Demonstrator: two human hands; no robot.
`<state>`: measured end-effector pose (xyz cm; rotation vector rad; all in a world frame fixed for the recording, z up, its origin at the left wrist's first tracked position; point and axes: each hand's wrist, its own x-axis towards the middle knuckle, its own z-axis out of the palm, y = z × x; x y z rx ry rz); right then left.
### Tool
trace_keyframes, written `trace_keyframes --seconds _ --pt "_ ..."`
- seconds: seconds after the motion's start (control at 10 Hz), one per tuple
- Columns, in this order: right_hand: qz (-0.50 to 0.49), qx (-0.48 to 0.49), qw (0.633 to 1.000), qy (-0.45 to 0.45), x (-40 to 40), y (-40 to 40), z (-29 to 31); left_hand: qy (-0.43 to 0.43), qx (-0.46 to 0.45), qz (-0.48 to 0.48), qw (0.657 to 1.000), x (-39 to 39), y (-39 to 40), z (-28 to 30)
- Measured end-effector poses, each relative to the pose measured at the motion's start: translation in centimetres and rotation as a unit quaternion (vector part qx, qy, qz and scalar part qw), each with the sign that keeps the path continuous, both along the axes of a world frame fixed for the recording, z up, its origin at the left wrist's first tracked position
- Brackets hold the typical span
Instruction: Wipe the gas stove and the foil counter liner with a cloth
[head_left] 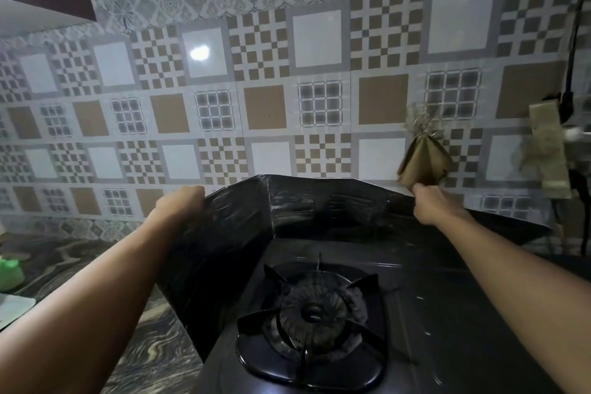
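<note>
Left hand [180,201] curled over top edge of left panel of dark foil liner [236,227], gripping it. Right hand [430,203] closed round brown cloth [423,165] — cloth bunched, sticking up above fist, at liner's right top edge against tiled wall [265,105]. Liner stood folded behind and beside gas stove [431,313]. Burner [315,309] below, between forearms. Green object [11,269] far left on patterned counter [150,336].

The left hand [184,201] grips the top edge of the dark foil liner [243,227] at 10 o'clock from the burner [315,310]. The right hand [431,205], at 1 o'clock, holds a tan cloth [422,163] bunched above the liner's rim. The stove [431,313] sits on a marbled surface [150,358].
</note>
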<state>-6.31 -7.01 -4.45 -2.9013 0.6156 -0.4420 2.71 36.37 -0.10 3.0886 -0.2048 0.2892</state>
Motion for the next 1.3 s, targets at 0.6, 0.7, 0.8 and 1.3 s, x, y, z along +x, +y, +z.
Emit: trace_keyframes --seconds 0.6,0.7,0.8,1.3 --pt "0.029 -0.028 0.999 -0.013 -3.2 -3.2 0.2 0.131 0.053 0.004 0.99 -2.4 -1.8 2.1" --pt "0.031 -0.015 0.999 -0.031 -3.7 -2.9 0.5 0.139 0.03 0.009 0.99 -2.8 -2.1 2.6" --pt "0.031 -0.024 0.999 0.01 -4.3 -2.4 0.3 0.119 0.044 0.012 0.992 -3.3 -2.9 1.2" --pt "0.063 -0.038 0.997 -0.025 -4.6 -1.2 0.9 -0.027 0.036 0.099 0.994 -7.8 -4.0 -0.2"
